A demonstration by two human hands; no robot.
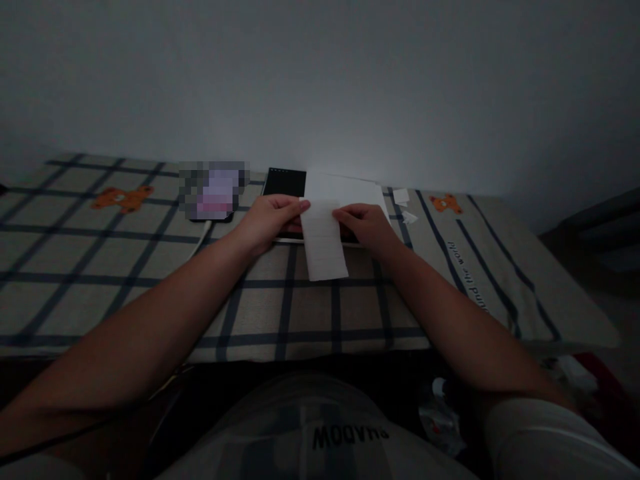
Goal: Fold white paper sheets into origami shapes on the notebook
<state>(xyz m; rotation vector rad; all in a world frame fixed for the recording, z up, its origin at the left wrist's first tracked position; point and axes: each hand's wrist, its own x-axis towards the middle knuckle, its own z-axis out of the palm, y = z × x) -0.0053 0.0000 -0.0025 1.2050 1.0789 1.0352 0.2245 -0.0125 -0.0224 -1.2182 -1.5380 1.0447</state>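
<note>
The left hand (274,219) and right hand (369,225) pinch opposite long edges of a creased white rectangular paper strip (325,247), above a flat black rectangular object (287,183) near the back edge of the checked-cloth-covered desk (310,310).

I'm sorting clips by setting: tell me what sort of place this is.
Probably a room at home, judging by the beige, blue-checked tablecloth with orange bear prints, the black-edged phone with its white cable, and the grey wall.
</note>
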